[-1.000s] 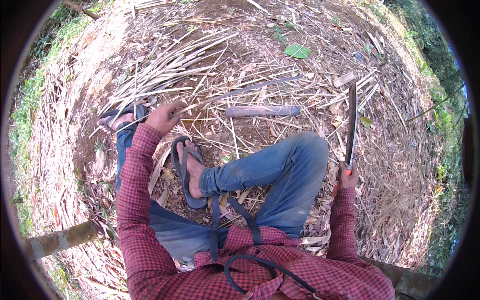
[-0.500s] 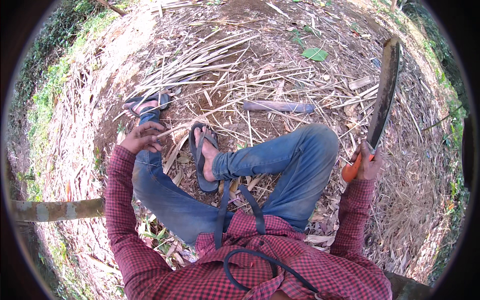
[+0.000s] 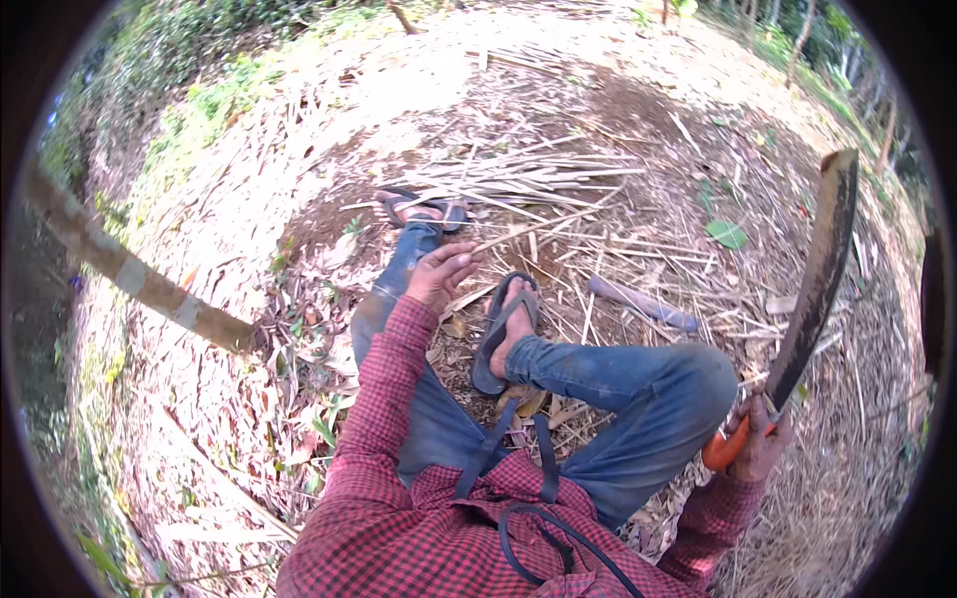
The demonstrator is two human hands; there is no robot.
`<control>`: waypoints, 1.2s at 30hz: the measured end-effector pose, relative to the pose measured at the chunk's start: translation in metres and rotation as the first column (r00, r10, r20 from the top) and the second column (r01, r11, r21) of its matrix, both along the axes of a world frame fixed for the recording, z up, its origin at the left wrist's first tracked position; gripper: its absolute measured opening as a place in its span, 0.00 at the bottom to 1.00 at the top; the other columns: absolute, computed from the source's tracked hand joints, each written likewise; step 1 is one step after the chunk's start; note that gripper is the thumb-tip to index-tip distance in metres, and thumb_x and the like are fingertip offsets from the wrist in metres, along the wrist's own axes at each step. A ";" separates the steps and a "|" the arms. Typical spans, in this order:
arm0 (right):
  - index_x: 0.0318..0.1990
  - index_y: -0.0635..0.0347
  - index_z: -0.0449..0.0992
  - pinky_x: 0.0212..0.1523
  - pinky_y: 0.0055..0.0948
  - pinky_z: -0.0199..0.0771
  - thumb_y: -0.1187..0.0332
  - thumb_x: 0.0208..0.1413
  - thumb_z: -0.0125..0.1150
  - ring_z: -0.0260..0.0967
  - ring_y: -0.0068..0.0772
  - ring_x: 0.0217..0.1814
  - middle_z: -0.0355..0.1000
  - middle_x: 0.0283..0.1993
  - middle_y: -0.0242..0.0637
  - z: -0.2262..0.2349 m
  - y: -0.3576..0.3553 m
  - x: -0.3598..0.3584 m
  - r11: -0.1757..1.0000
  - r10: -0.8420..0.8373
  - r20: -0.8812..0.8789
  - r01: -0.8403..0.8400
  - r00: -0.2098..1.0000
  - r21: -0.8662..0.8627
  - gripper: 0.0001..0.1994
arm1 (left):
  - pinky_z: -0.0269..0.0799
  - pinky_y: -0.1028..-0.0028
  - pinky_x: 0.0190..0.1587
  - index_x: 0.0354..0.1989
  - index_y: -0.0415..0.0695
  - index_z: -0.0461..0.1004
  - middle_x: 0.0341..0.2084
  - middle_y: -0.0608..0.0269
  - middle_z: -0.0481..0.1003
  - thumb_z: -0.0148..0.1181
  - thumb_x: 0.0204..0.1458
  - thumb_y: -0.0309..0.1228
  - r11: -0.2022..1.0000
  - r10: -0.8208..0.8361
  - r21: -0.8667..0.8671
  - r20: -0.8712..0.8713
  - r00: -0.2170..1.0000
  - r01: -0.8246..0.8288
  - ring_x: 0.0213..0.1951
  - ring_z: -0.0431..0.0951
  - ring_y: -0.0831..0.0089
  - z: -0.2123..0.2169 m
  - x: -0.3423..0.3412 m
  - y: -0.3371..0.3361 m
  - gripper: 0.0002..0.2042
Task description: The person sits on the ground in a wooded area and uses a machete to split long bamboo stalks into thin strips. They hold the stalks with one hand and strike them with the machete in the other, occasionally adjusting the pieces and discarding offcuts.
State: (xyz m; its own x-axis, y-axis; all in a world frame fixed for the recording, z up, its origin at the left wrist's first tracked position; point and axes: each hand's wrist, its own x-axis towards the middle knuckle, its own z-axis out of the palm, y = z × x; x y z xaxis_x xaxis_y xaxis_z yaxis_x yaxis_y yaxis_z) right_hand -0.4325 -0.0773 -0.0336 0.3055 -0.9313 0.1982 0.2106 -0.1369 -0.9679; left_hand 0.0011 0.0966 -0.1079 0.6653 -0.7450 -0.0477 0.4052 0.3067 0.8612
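Observation:
My right hand (image 3: 763, 439) is wrapped round the orange handle of a machete (image 3: 812, 289). Its long dark blade points up and away, tilted a little to the right, above the littered ground. Out in front, beside my outstretched left leg, my left hand (image 3: 441, 276) pinches one end of a thin pale strip (image 3: 538, 229) of split wood or bamboo. That strip slants away to the right, over other strips on the ground. A loose pile of similar strips (image 3: 528, 181) lies beyond my left foot.
A short greyish round stick (image 3: 643, 303) lies in front of my bent right knee. Sandals (image 3: 490, 349) are on my feet. A slim trunk (image 3: 140, 274) slants in at the left. Dry leaves and scraps cover the ground, with a green leaf (image 3: 727, 234) farther right.
My view has swung left, so everything sits farther right. My left hand has closed from loosely curled fingers onto the strip. The machete is still in my right hand.

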 end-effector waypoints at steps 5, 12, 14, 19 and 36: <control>0.42 0.64 0.66 0.19 0.18 0.53 0.61 0.56 0.52 0.56 0.16 0.19 0.60 0.21 0.27 0.053 -0.032 -0.006 0.968 0.114 -0.394 -0.191 0.912 -0.161 0.14 | 0.71 0.75 0.46 0.43 0.37 0.70 0.40 0.57 0.73 0.54 0.51 0.22 0.948 0.286 -0.200 0.196 0.938 -0.248 0.41 0.75 0.71 -0.005 -0.016 -0.033 0.11; 0.38 0.64 0.66 0.30 0.25 0.61 0.56 0.53 0.53 0.61 0.23 0.29 0.63 0.28 0.33 0.018 -0.132 -0.008 0.951 -0.282 -0.317 0.219 0.906 -0.219 0.18 | 0.67 0.74 0.41 0.36 0.39 0.72 0.31 0.63 0.72 0.55 0.52 0.31 0.834 0.539 -0.291 0.612 0.579 -0.468 0.36 0.71 0.76 0.066 -0.037 -0.038 0.09; 0.40 0.64 0.67 0.34 0.26 0.62 0.55 0.52 0.55 0.62 0.24 0.33 0.63 0.31 0.34 -0.049 -0.153 -0.008 0.932 -0.361 -0.442 0.301 0.821 -0.203 0.19 | 0.68 0.75 0.39 0.38 0.39 0.72 0.29 0.62 0.72 0.53 0.53 0.32 0.809 0.550 -0.325 0.710 0.439 -0.489 0.34 0.72 0.76 0.076 -0.032 -0.038 0.10; 0.42 0.65 0.67 0.42 0.32 0.58 0.52 0.51 0.55 0.58 0.32 0.43 0.61 0.40 0.38 -0.176 -0.064 -0.052 0.891 -0.444 -0.876 0.197 0.188 -0.409 0.22 | 0.70 0.73 0.40 0.38 0.38 0.70 0.28 0.59 0.74 0.50 0.55 0.32 0.865 0.437 -0.268 0.818 0.374 -0.425 0.35 0.74 0.73 0.115 -0.045 -0.083 0.10; 0.44 0.69 0.65 0.60 0.45 0.51 0.48 0.46 0.59 0.49 0.51 0.63 0.54 0.59 0.53 -0.275 0.042 -0.181 0.901 -0.188 -0.969 0.365 -0.161 -0.235 0.30 | 0.72 0.71 0.36 0.36 0.46 0.67 0.29 0.61 0.75 0.46 0.56 0.34 0.992 0.066 -0.005 0.875 0.480 -0.128 0.32 0.76 0.72 0.158 0.006 -0.328 0.07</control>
State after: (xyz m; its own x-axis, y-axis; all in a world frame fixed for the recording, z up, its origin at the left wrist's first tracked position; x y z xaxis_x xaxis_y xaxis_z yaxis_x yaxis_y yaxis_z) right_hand -0.6132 -0.0353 -0.3087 -0.2079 -0.9738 -0.0920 -0.9714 0.2166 -0.0976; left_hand 0.0074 -0.2315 0.0504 0.4561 -0.6898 0.5623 -0.5921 0.2365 0.7704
